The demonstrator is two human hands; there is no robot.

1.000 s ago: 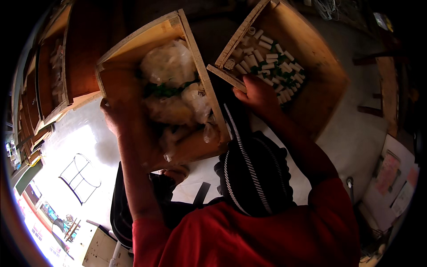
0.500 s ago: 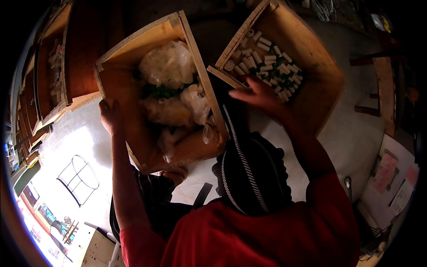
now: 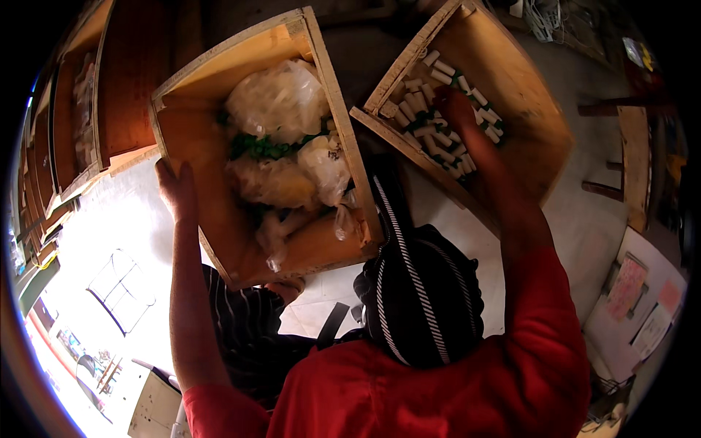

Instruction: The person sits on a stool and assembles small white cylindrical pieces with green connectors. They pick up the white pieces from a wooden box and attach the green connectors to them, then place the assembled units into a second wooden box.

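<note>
A wooden box (image 3: 334, 139), tilted toward me, holds knotted clear plastic bags (image 3: 280, 101) with pale contents and a band of dark green pieces (image 3: 270, 148). My left hand (image 3: 175, 191) grips this box by its left edge. To the right stands a second wooden box (image 3: 522, 95) with many short white tubes (image 3: 442, 71) lying among green bits. Inside it, my right hand (image 3: 456, 109) reaches down into the tubes. Its fingers are dark and partly hidden, so whether they hold a tube does not show.
Wooden shelving or drawers (image 3: 98, 124) line the left side. A thin wire frame (image 3: 122, 292) sits on the bright floor. My legs in striped black trousers (image 3: 244, 321) are below the left box. A wooden stool (image 3: 634, 157) stands at the right, near a pale board with papers (image 3: 628, 288).
My right hand has moved from the near edge of the right box forward and into the white tubes. My left hand keeps its grip on the left box.
</note>
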